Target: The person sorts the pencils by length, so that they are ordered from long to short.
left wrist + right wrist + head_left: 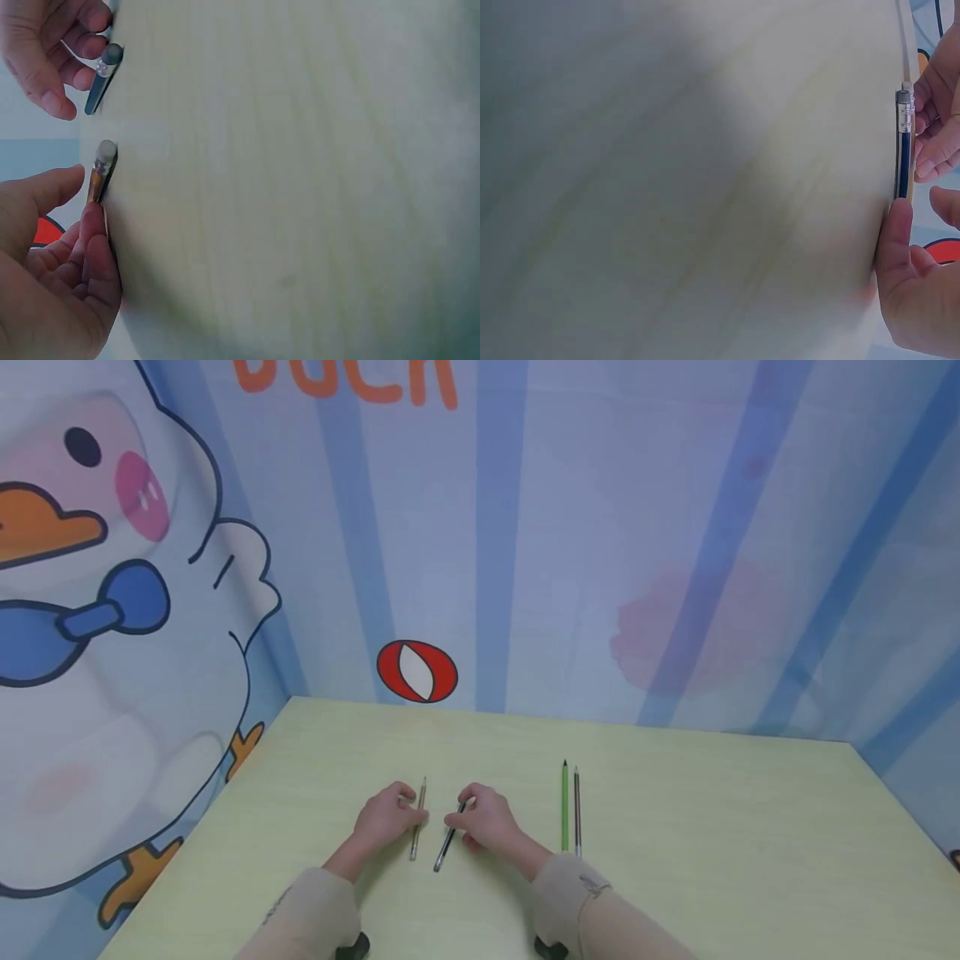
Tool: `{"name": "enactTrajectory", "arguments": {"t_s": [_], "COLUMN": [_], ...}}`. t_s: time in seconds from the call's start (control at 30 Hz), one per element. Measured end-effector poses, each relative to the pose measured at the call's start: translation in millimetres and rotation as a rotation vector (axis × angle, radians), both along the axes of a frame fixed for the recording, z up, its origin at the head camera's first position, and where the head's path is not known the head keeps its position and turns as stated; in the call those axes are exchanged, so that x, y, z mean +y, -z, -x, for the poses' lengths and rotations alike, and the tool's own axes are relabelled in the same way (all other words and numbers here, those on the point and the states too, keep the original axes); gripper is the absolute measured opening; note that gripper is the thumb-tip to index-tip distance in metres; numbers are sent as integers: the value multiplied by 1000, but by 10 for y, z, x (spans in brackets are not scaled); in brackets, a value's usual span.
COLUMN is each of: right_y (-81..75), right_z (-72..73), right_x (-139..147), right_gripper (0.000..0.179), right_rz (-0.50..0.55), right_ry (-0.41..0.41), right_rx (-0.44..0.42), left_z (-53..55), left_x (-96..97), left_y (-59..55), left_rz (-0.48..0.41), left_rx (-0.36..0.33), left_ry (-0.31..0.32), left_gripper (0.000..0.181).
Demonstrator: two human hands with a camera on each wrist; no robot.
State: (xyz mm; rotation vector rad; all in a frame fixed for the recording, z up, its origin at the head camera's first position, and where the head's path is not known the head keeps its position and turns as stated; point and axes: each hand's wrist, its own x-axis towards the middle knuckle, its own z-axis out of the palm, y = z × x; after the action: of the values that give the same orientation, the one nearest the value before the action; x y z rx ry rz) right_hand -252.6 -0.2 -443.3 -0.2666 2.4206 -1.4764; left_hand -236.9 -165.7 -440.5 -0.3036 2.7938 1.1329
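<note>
A tan pencil [415,845] lies on the table by my left hand [386,818]. In the left wrist view, the fingertips of that hand are right at this pencil, just below its pale eraser end [106,152], while the thumb stands away from it. To the right, a black pencil [444,850] with a silver band lies at a slant beside my right hand [489,820]. The right wrist view has a fingertip right at the black pencil's shaft [904,165], with the thumb apart from it. Both pencils have their eraser ends toward me.
Farther right, a green pencil [565,802] and a dark brown pencil [577,806] lie side by side, their near ends close to the right sleeve [570,893]. The pale yellow table [750,827] meets a striped backdrop [570,568] with a printed duck on the left.
</note>
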Motion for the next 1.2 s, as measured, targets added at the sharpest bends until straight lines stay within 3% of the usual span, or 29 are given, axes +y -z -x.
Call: {"name": "enactTrajectory", "arguments": {"t_s": [0.5,1.03,1.2], "right_y": [14,45,34], "right_z": [-11,-3,2], "right_x": [-55,-104,-106], "right_gripper": [25,31,31], "right_rz": [-97,-199,-211], "right_ry": [68,45,45], "right_rx": [37,105,89], "left_z": [-3,11,20], "left_x": [16,12,4], "left_y": [12,44,57], "left_rz": [79,102,120], "left_rx": [14,25,30], "left_ry": [9,17,18], "left_gripper": [31,31,30]}}
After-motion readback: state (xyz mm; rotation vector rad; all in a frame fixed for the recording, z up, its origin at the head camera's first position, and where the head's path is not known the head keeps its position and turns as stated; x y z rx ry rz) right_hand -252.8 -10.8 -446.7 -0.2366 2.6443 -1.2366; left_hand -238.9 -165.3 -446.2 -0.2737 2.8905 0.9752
